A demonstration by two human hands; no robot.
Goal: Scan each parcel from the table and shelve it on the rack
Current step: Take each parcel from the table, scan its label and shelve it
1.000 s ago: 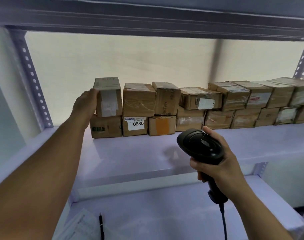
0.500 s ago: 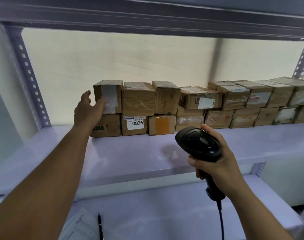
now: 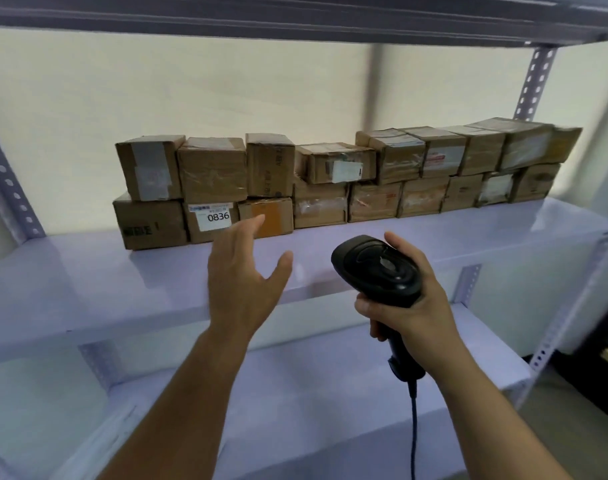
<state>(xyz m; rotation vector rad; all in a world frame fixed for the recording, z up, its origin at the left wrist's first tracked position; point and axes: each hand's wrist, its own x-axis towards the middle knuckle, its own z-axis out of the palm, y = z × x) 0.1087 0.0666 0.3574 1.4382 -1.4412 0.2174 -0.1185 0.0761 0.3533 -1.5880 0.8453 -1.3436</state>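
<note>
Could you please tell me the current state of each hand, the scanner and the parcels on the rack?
scanner, held by its handle, cable hanging down.
right hand, gripping the scanner.
left hand, open, holding nothing.
top-left parcel, resting on the lower parcel, untouched.
parcel row, stacked two high at the back of the shelf.

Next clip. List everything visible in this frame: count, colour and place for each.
Cardboard parcels: about seventeen, brown, in two stacked rows along the back of the middle shelf; the right end is blurred.
Parcel labelled 0836: one of these, brown with a white label, bottom row, second from left.
Rack: one, pale lilac shelves on perforated grey uprights, filling the view.
Barcode scanner: one, black, corded, in front of the middle shelf.
Left hand: open, empty, raised in front of the bottom row.
Right hand: grips the scanner's handle.
</note>
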